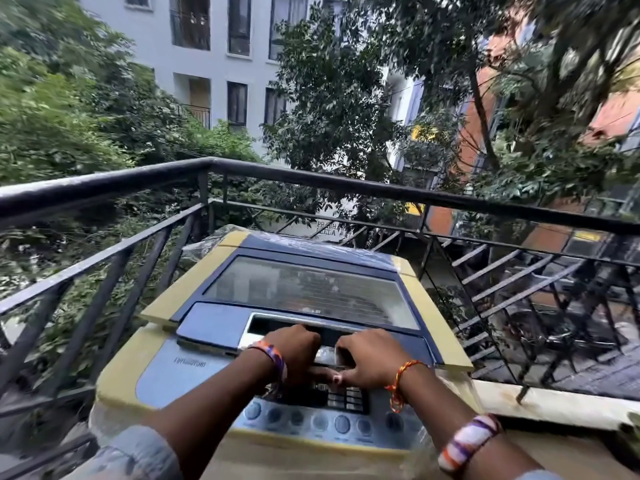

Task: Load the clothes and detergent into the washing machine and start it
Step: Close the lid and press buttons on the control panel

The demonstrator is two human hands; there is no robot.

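Observation:
A top-loading washing machine (117, 370) with a yellowed body and blue top stands in front of me on a balcony. Its lid (311, 289), with a glass window, lies closed. My left hand (294, 348) and my right hand (370, 360) sit side by side at the lid's front edge. The fingers of both curl into the silver handle recess (263, 323) and grip it. Below my wrists runs the control panel (329, 422) with a row of round buttons. Neither clothes nor detergent are in view.
A black metal railing (207, 168) encloses the balcony close behind and on both sides of the machine. Clear plastic wrap (204, 244) covers the machine's back. A low white ledge (540, 407) runs on the right. Trees and buildings lie beyond.

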